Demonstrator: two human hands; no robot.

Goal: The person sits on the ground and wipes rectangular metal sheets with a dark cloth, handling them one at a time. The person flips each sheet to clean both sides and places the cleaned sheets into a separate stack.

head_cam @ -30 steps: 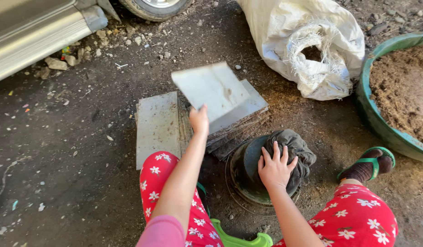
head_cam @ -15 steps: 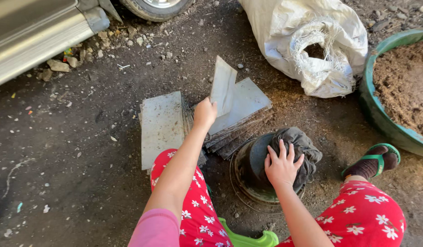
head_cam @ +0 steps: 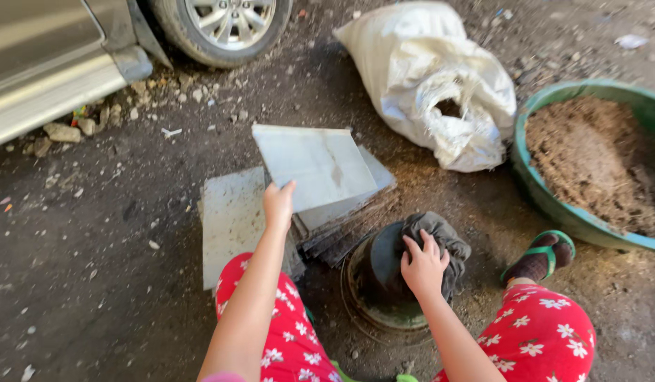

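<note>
Head view: left hand (head_cam: 278,206) under flat grey sheet (head_cam: 313,166), near-level.

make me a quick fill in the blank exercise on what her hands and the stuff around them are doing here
1. The left hand lifts a flat grey ____ off the stack.
2. The right hand presses on a dark ____ draped over a round mould.
3. The green basin holds brown ____.
4. The white sack lies beside a car ____.

Missing words: tile; cloth; soil; wheel
</note>
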